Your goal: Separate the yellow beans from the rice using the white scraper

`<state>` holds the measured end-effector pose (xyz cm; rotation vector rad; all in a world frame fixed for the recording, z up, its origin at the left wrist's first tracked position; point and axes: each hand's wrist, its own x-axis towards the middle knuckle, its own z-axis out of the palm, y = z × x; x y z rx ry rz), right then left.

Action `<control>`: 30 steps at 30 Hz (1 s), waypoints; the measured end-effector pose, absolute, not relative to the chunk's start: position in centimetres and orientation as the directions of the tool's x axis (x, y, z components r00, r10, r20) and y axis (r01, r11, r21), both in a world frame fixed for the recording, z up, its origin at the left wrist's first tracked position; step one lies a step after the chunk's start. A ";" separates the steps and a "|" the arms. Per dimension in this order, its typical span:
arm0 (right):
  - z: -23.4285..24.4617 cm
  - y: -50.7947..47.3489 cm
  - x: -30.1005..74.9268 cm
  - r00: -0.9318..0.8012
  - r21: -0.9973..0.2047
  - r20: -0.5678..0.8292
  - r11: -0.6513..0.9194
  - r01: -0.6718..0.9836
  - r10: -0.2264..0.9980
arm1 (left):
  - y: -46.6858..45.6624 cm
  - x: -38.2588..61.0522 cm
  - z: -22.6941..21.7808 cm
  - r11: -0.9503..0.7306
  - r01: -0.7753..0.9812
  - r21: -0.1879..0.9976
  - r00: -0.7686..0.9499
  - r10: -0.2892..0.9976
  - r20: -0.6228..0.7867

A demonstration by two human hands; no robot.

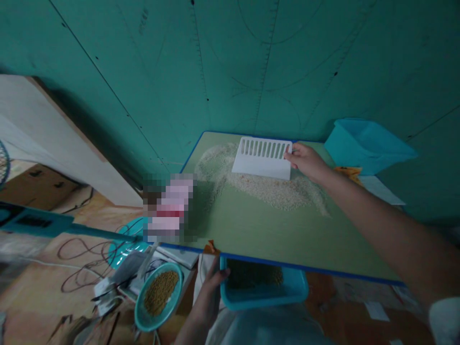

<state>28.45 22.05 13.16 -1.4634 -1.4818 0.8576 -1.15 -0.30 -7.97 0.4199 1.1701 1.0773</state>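
Observation:
My right hand (305,159) grips the right end of a white plastic panel (261,165) with a row of slots along its top. The panel stands tilted on the green tabletop (258,230), against a spread of pale grains (276,190). Some of the grains lie behind it and to its left. Below the table's near edge, my left hand (212,287) has its fingers closed on the left rim of a blue rectangular tub (266,299). A few tan grains show inside the tub, whose interior is dark.
A blue bin (366,146) stands at the back right, beside papers. Left of the table, a teal bowl (158,297) holds tan pellets. A blurred-out pink item (172,203) sits at the left edge. Cables (84,254) trail over the floor, and a green wall (230,72) rises behind.

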 end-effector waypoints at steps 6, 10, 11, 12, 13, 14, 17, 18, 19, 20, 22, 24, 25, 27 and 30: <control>13.9 21.6 29.3 0.047 -0.911 0.130 0.101 0.399 0.990 | -0.1 -1.2 -7.6 0.456 -0.490 0.743 -0.009 0.850 -0.527; 13.6 21.5 29.0 0.035 -0.905 0.132 0.106 0.411 0.991 | -0.2 -1.1 -7.4 0.483 -0.502 0.717 -0.006 0.827 -0.562; 13.5 21.4 28.8 0.029 -0.904 0.129 0.106 0.414 0.991 | -0.2 -1.1 -7.3 0.490 -0.503 0.712 -0.011 0.820 -0.572; 13.5 21.3 28.6 0.023 -0.904 0.126 0.105 0.415 0.992 | -0.2 -1.1 -7.2 0.495 -0.502 0.709 -0.018 0.814 -0.581; 13.4 21.2 28.5 0.018 -0.903 0.123 0.104 0.416 0.992 | -0.3 -1.2 -7.1 0.501 -0.500 0.706 -0.022 0.808 -0.589; 13.5 21.1 28.4 0.014 -0.903 0.121 0.104 0.417 0.993 | -0.3 -1.2 -6.9 0.508 -0.499 0.702 -0.024 0.802 -0.597; 13.8 20.8 28.6 0.013 -0.902 0.121 0.105 0.419 0.993 | -0.5 -1.2 -6.3 0.522 -0.516 0.680 -0.003 0.792 -0.610; 13.8 20.8 28.8 0.019 -0.901 0.124 0.105 0.420 0.992 | -0.5 -1.1 -6.0 0.529 -0.525 0.666 0.016 0.789 -0.614; 13.9 20.8 28.9 0.027 -0.901 0.128 0.105 0.421 0.991 | -0.6 -1.0 -5.7 0.539 -0.534 0.651 0.037 0.784 -0.619; 13.9 20.9 29.1 0.037 -0.901 0.132 0.105 0.421 0.991 | -0.7 -0.8 -5.5 0.550 -0.541 0.636 0.057 0.779 -0.625; 13.8 21.1 29.2 0.052 -0.900 0.140 0.105 0.422 0.989 | -0.7 -0.5 -4.9 0.567 -0.551 0.612 0.088 0.769 -0.633; 13.5 21.1 29.0 0.052 -0.900 0.139 0.104 0.423 0.989 | -0.7 -0.3 -4.4 0.576 -0.559 0.596 0.107 0.764 -0.637; 13.4 21.1 28.9 0.047 -0.900 0.135 0.103 0.423 0.990 | -0.7 -0.2 -4.2 0.578 -0.564 0.590 0.113 0.762 -0.638; 13.3 20.9 28.6 0.029 -0.900 0.127 0.103 0.423 0.992 | -0.8 -0.2 -3.8 0.580 -0.572 0.580 0.119 0.758 -0.641; 13.6 20.3 28.6 0.009 -0.901 0.128 0.112 0.419 0.992 | -0.8 -0.3 -3.6 0.577 -0.580 0.576 0.112 0.756 -0.645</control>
